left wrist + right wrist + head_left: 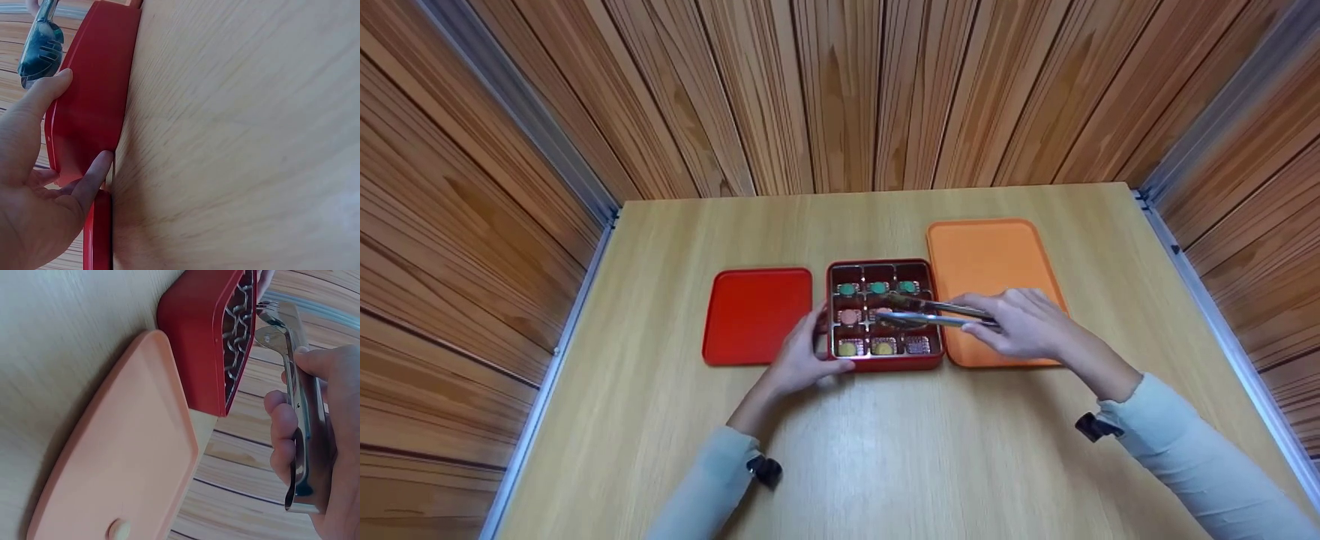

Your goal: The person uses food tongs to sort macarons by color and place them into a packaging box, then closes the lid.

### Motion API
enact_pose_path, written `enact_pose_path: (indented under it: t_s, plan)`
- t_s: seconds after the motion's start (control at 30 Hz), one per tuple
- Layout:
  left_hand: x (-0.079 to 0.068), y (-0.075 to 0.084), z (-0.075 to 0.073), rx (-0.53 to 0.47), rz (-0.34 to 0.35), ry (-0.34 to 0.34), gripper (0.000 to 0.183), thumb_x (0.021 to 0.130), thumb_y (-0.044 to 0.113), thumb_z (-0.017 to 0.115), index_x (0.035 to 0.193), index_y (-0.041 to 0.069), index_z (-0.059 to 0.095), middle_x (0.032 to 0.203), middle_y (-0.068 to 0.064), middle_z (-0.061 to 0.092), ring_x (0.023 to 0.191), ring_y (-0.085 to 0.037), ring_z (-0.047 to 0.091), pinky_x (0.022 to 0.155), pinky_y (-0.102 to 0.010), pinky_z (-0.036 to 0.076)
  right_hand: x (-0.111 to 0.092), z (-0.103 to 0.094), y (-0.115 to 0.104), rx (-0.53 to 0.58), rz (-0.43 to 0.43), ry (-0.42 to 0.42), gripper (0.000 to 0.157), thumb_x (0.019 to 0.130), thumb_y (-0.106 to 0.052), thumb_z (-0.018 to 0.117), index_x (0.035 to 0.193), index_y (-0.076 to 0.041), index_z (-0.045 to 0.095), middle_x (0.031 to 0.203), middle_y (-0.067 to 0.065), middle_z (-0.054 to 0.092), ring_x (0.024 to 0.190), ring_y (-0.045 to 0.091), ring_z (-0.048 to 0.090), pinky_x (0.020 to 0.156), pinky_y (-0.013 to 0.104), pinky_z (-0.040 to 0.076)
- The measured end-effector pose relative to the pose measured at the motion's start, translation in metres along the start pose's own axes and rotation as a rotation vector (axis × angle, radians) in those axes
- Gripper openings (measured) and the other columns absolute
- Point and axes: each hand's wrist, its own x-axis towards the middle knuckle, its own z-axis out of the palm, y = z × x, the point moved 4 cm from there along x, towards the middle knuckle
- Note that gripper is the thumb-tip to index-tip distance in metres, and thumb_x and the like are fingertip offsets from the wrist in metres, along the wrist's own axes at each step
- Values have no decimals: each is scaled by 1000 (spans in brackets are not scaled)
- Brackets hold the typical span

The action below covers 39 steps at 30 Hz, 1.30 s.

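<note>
A dark red box with a divided insert stands mid-table. Small round pieces sit in its compartments: green at the back, pink in the middle, yellow in front. Its front right compartment shows only the textured liner. My left hand grips the front left corner, thumb along the front wall. My right hand holds metal serving tongs with one fork-shaped and one spoon-shaped end. Their tips hover over the middle row, partly hiding it; whether they touch a piece, I cannot tell.
Left of the box lies a shallow red lid or tray. An orange tray is close on its right, with a small pale round piece on it. Wood-patterned walls enclose the table's back and sides.
</note>
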Motion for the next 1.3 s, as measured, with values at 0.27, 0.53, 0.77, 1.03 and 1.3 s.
enact_pose_path:
  t_s: [0.27, 0.53, 0.77, 1.03, 1.3]
  plan:
    - [0, 0, 0, 4, 1, -3, 120, 85, 27, 100, 179, 13, 27, 172, -23, 48, 160, -42, 47, 139, -65, 34, -13, -12, 18, -3, 90, 20, 38, 110, -32, 73, 143, -15, 73, 65, -10, 44, 49, 4, 28, 48, 21, 22]
    - [0, 0, 1, 13, -10, -5, 121, 85, 30, 100, 180, 14, 26, 172, -22, 49, 160, -41, 47, 140, -65, 33, -30, -21, 39, 2, 174, 5, 38, 110, -31, 73, 144, -14, 72, 65, -10, 42, 48, 6, 30, 47, 21, 22]
    - [-1, -1, -1, 7, 7, 0, 122, 85, 29, 101, 180, 14, 26, 171, -24, 49, 160, -43, 48, 139, -67, 33, -45, -29, 54, -9, 162, 61, 37, 109, -27, 75, 142, -10, 73, 60, -13, 38, 45, 2, 23, 46, 19, 18]
    - [-1, -1, -2, -1, 12, -1, 123, 85, 27, 101, 180, 14, 25, 169, -24, 51, 160, -43, 49, 139, -66, 33, -59, -33, 76, -21, 235, 26, 44, 110, -31, 73, 148, -9, 70, 62, -11, 39, 46, 5, 28, 46, 21, 23]
    - [0, -2, 0, 2, -4, -10, 120, 86, 29, 100, 180, 13, 26, 173, -21, 47, 162, -41, 45, 140, -64, 34, -72, -33, 94, -57, 276, 66, 47, 109, -34, 74, 151, -12, 69, 60, -10, 39, 46, 5, 27, 46, 23, 24]
